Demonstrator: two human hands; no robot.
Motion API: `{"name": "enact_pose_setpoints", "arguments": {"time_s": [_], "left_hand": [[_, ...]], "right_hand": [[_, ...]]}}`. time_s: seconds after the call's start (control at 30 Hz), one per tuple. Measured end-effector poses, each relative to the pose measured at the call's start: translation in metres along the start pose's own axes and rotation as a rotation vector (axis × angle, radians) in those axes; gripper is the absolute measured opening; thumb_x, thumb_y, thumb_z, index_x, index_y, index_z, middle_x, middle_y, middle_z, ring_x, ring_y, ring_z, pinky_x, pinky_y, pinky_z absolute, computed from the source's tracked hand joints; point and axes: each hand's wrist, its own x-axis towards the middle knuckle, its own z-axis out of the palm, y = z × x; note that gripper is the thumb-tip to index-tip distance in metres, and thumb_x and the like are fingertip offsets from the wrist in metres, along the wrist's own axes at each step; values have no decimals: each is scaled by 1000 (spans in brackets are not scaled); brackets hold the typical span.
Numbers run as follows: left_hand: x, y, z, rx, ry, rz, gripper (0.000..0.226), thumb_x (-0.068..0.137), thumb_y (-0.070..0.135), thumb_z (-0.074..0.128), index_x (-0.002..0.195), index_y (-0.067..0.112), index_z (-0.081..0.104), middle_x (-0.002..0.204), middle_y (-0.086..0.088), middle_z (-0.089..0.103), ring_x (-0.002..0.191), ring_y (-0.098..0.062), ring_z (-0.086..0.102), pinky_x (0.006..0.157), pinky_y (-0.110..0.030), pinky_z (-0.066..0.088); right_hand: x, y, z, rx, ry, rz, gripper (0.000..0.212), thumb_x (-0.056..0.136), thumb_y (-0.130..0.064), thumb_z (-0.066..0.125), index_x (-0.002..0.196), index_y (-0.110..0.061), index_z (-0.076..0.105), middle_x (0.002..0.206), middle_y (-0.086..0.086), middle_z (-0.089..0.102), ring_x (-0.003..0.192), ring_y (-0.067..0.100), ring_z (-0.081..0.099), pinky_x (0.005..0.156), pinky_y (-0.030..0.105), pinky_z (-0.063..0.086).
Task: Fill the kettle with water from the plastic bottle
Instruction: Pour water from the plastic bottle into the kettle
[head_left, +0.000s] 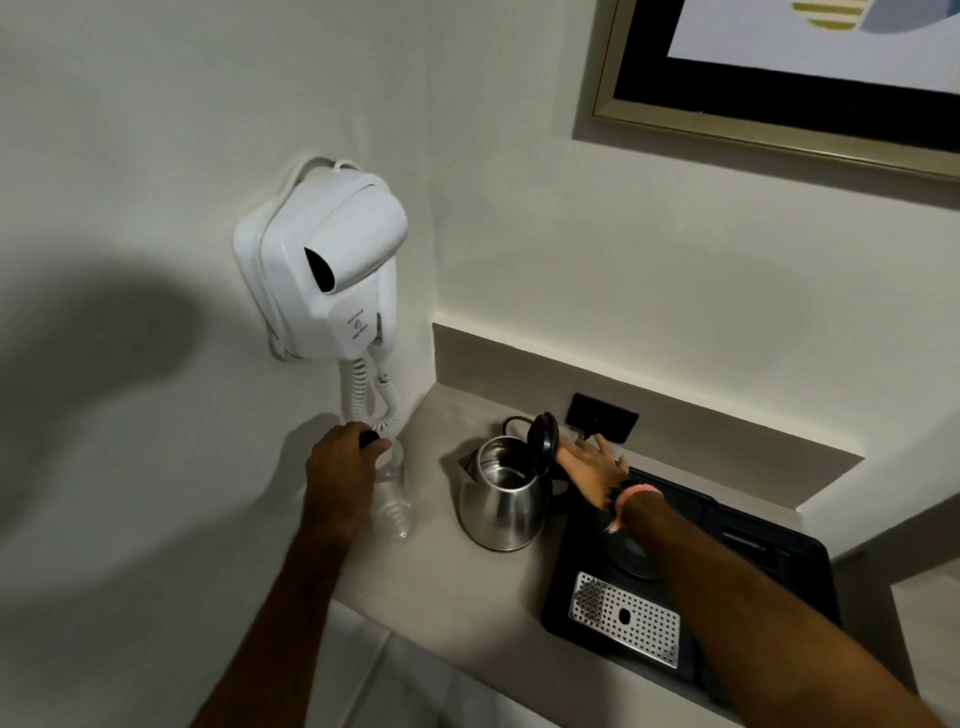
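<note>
Left hand (340, 462) grips the capped top of the upright plastic bottle (393, 499) at centre-left on the counter (447, 582), the open-lidded kettle (501, 493) just right of it, right hand (595, 465) spread open behind.

Silver kettle (500, 501), black lid (543, 441)

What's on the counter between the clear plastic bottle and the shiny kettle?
Nothing: in the head view, only bare counter lies between the plastic bottle and the kettle. The left hand grips the bottle's top.
</note>
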Motion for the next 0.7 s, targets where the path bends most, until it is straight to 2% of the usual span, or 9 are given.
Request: {"name": "enact_pose_setpoints", "arguments": {"time_s": [0.1, 0.27, 0.37, 0.4, 0.43, 0.5, 0.6, 0.63, 0.7], "left_hand": [[0, -5, -1, -16, 67, 9, 33, 88, 34, 74, 93, 2, 69, 92, -14, 68, 87, -32, 63, 77, -36, 42], [-4, -6, 0, -36, 210, 80, 37, 82, 37, 80, 94, 5, 67, 97, -13, 65, 91, -31, 59, 76, -32, 41], [-20, -5, 13, 49, 438, 279, 35, 84, 40, 76, 96, 8, 69, 97, -13, 61, 92, -31, 53, 78, -36, 44], [-30, -4, 23, 41, 459, 361, 34, 86, 41, 72, 97, 9, 70, 95, -12, 61, 90, -29, 52, 78, -34, 43], [-42, -4, 34, 25, 430, 423, 32, 88, 40, 69, 96, 10, 70, 93, -11, 60, 89, -27, 52, 78, -32, 43], [-67, -8, 64, 21, 233, 452, 24, 89, 34, 70, 97, 11, 71, 95, -9, 61, 90, -24, 55, 77, -32, 48], [-94, -30, 108, 122, -148, 270, 29, 88, 24, 75, 113, 9, 72, 116, -10, 65, 109, -28, 60, 93, -38, 50], [-100, -39, 120, 151, -224, 197, 34, 90, 24, 72, 120, 10, 70, 125, -8, 64, 117, -26, 58, 100, -34, 46], [-105, -54, 137, 190, -282, 117, 38, 90, 27, 71, 125, 14, 67, 132, -3, 62, 120, -20, 56, 103, -28, 42]], "right_hand": [[-1, 0, 1, -17, 2, 8, 81, 81, -82, 7, 155, -49, 9, 169, 6, 12, 155, 32, -7, 118, 64, -10], [1, 1, 2, -115, 34, 0, 74, 86, -76, 9, 154, -50, -5, 170, 9, 7, 154, 35, -12, 120, 62, -10], [3, 0, 2, -142, 51, 9, 77, 83, -76, 7, 154, -49, -6, 169, 11, 6, 154, 34, -13, 119, 62, -11], [3, 1, 2, -151, 53, 11, 78, 82, -77, 6, 154, -49, -6, 169, 11, 6, 154, 34, -13, 119, 62, -11], [4, 0, 2, -158, 60, 8, 79, 81, -77, 5, 154, -48, -6, 169, 12, 6, 154, 34, -12, 120, 62, -11], [5, 2, 3, -172, 67, 2, 79, 81, -77, 5, 154, -49, -7, 169, 12, 5, 154, 35, -12, 120, 63, -10], [7, 4, 6, -183, 72, 5, 75, 83, -78, 5, 151, -53, -12, 169, 14, 4, 154, 36, -13, 120, 63, -10], [8, 5, 7, -186, 70, 8, 74, 84, -79, 5, 151, -54, -13, 169, 14, 4, 154, 35, -13, 120, 63, -10], [10, 6, 6, -197, 62, 21, 76, 82, -82, 3, 150, -55, -14, 169, 14, 2, 153, 35, -15, 118, 63, -12]]}}
